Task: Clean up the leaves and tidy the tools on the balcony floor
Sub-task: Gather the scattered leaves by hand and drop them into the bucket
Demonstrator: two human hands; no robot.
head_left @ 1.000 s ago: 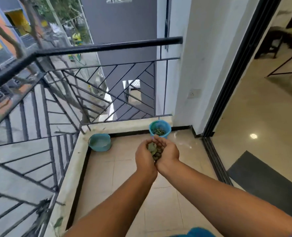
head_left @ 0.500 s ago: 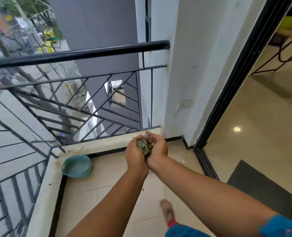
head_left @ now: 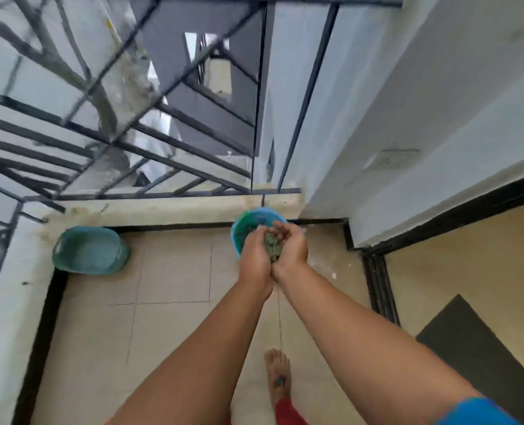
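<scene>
The two hands have moved forward and now sit over the small round blue plastic bucket [head_left: 248, 222]. The left hand [head_left: 256, 256] and right hand [head_left: 290, 248] press together, fingers curled around green leaves [head_left: 272, 248]. A teal plastic basin [head_left: 89, 250] lies well left.

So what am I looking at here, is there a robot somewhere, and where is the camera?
No robot: these are a person's two bare arms, filmed by a camera worn on the head, looking down. The left hand and right hand are cupped together, holding a clump of leaves above a blue bucket that already has leaves in it. A teal basin sits in the corner of the tiled floor, by the railing. A bare foot shows below.
</scene>
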